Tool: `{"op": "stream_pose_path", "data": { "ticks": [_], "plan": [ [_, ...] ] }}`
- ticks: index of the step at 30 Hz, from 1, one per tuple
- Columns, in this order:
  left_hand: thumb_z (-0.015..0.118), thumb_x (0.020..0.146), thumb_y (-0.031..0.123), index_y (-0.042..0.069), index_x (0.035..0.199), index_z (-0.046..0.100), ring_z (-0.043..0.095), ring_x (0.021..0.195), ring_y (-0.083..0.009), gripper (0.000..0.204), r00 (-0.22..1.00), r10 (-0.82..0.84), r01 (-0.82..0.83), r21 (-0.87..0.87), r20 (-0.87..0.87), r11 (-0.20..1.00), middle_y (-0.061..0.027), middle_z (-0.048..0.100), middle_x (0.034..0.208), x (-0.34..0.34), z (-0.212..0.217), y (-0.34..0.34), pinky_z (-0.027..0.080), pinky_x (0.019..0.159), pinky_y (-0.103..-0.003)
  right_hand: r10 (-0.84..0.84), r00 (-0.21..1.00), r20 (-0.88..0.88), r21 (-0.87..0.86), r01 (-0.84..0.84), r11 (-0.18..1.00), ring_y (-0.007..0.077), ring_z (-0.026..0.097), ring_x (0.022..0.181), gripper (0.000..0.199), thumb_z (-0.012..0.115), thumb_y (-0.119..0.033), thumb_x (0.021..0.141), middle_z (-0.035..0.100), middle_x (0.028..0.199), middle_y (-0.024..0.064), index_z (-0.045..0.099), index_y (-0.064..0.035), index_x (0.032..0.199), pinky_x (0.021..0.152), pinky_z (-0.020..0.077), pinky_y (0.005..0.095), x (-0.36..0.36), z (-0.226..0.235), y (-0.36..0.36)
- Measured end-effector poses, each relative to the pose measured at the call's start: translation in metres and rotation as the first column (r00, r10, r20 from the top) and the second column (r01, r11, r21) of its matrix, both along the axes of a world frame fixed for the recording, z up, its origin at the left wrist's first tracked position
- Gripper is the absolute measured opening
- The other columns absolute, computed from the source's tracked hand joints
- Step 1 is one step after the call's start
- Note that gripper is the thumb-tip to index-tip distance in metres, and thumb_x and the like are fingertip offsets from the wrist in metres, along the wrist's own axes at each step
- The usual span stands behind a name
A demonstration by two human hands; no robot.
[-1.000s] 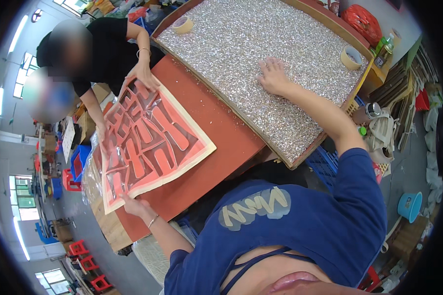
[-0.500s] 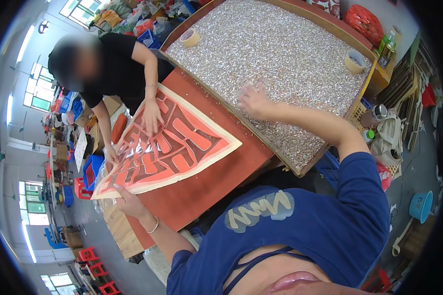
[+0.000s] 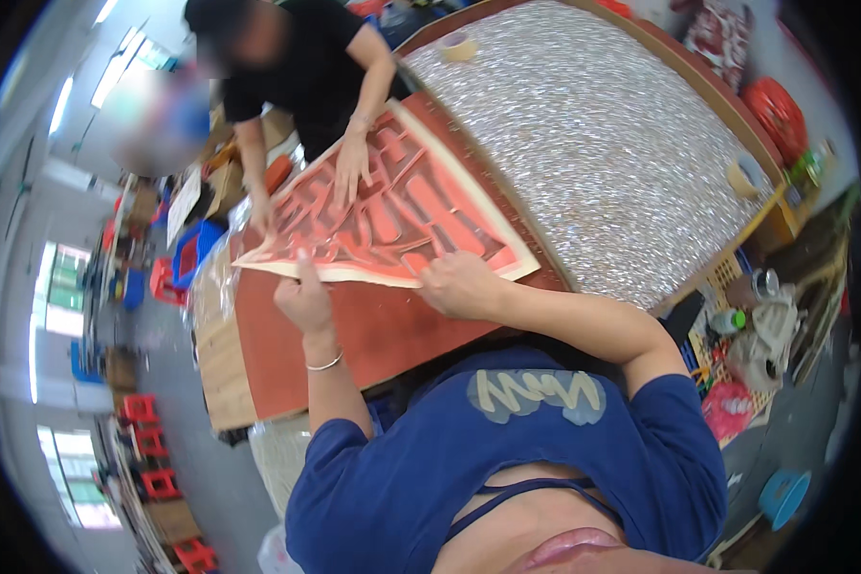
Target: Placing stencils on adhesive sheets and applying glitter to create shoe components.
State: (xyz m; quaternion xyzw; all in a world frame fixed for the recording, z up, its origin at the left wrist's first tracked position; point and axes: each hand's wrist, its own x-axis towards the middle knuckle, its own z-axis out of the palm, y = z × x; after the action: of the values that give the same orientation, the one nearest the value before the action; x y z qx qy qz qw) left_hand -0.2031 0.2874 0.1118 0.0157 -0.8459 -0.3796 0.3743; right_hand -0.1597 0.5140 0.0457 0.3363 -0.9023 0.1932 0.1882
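A red sheet (image 3: 389, 218) with a cream border and dark cut-out-like shapes slants over the reddish-brown board (image 3: 368, 330). Its near edge is lifted off that board. My left hand (image 3: 303, 297) is closed on this edge toward the left, fingers curled and partly blurred. Farther right along the same edge, my right hand (image 3: 459, 284) grips it in a fist. Across from me, a person in black has one hand (image 3: 354, 170) lying flat on the sheet and the other hand (image 3: 261, 215) at its left corner.
A large shallow tray (image 3: 557, 273) full of silvery flakes adjoins the board on the right, with two tape rolls (image 3: 456, 46) in it. A blue crate (image 3: 196, 251) and red stools (image 3: 142, 408) stand at left. A bottle (image 3: 727, 321) and a blue basin (image 3: 784, 498) are at right.
My right hand has come from over the flakes to the sheet's near edge and closed on it. My left hand stays at that edge. The view has shifted, with everything displaced rightward.
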Motion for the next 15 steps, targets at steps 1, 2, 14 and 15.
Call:
{"op": "stream_pose_path", "data": {
  "ticks": [1,2,14,15],
  "plan": [
    [0.059,0.091,0.021,0.001,0.053,0.054,0.041,0.041,-0.0071,0.043,0.993,-0.114,0.107,0.15,0.039,0.983,0.0002,0.047,0.046,0.006,-0.002,-0.009,0.032,0.038,-0.026,0.033,0.999,0.003,-0.007,-0.033,0.999,0.0239,0.061,0.064,0.021,0.061,-0.025,0.078,0.058,0.067,0.0091,0.061,-0.0063,0.068,0.055,0.0476,0.0367,0.0,-0.008,-0.011],
    [0.06,0.09,0.02,0.003,0.053,0.053,0.043,0.039,-0.0079,0.041,0.974,-0.217,0.189,0.314,0.056,0.93,-0.0009,0.047,0.045,0.02,-0.009,-0.015,0.034,0.037,-0.025,0.034,0.994,0.103,0.058,-0.04,0.998,0.0262,0.061,0.074,0.023,0.061,-0.027,0.079,0.06,0.076,0.0114,0.062,-0.0042,0.079,0.063,0.0483,0.0378,0.005,-0.023,-0.018],
    [0.058,0.09,0.018,0.0,0.089,0.062,0.063,0.065,-0.0271,0.018,0.713,-0.367,0.474,-0.024,0.598,0.88,-0.0161,0.063,0.073,0.136,-0.108,-0.051,0.049,0.06,-0.032,0.139,0.973,0.186,0.154,-0.169,0.974,0.0361,0.03,0.134,0.074,0.051,-0.048,0.086,0.037,0.14,0.0235,0.036,0.0066,0.134,0.113,0.0131,0.0507,0.017,-0.092,-0.031],
    [0.06,0.087,0.014,-0.001,0.091,0.062,0.062,0.079,-0.0316,0.015,0.744,-0.345,0.476,-0.092,0.572,0.875,-0.0181,0.064,0.084,0.122,-0.106,-0.052,0.05,0.07,-0.035,0.151,0.969,0.196,0.152,-0.182,0.972,0.0361,0.03,0.134,0.074,0.051,-0.048,0.086,0.037,0.14,0.0235,0.036,0.0066,0.134,0.113,0.0131,0.0507,0.018,-0.092,-0.031]
  ]
}}
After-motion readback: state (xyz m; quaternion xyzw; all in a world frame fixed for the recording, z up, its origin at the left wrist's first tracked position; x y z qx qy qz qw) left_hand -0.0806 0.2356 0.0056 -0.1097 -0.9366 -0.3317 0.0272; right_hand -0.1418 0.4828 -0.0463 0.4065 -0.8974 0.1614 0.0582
